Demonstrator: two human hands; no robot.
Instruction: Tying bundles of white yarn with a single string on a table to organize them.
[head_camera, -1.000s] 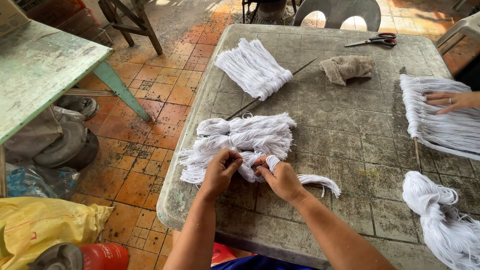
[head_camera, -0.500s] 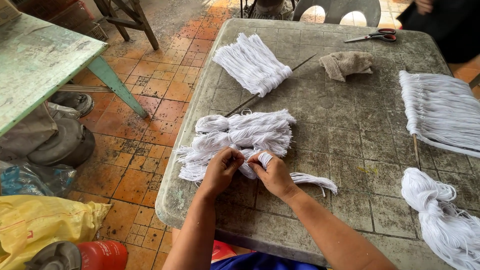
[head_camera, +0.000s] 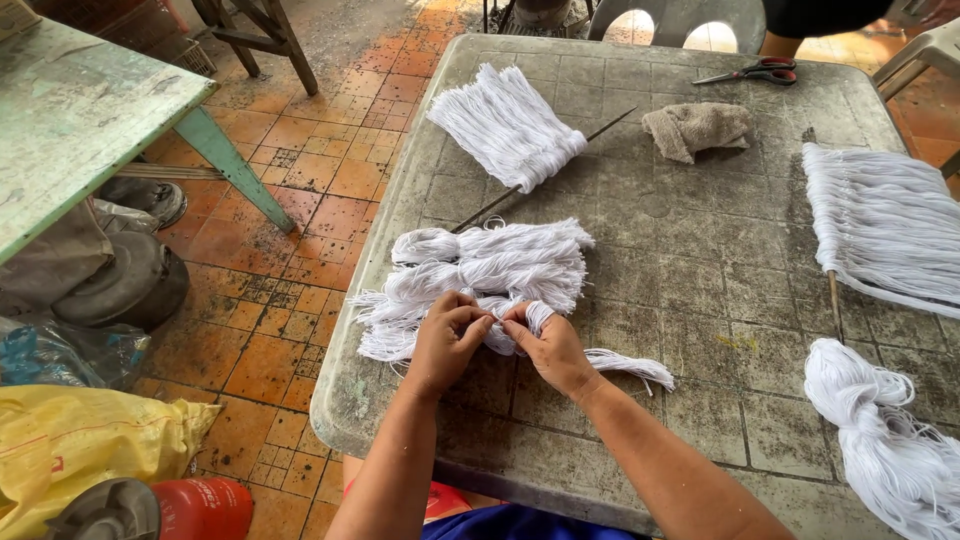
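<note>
A pile of white string bundles lies near the front left edge of the grey stone table. My left hand and my right hand meet at the near side of the pile, both pinching one small string bundle between the fingertips. A loose tail of that string trails to the right of my right wrist. Farther back, another fan of white strings hangs on a thin stick.
Scissors and a crumpled rag lie at the back. Strings on a stick and a loose skein fill the right side. A green table, yellow sack and red canister stand to the left.
The other person's hand at the right strings has withdrawn from view. My hands have stayed at the pile, fingers shifting slightly on the small bundle.
</note>
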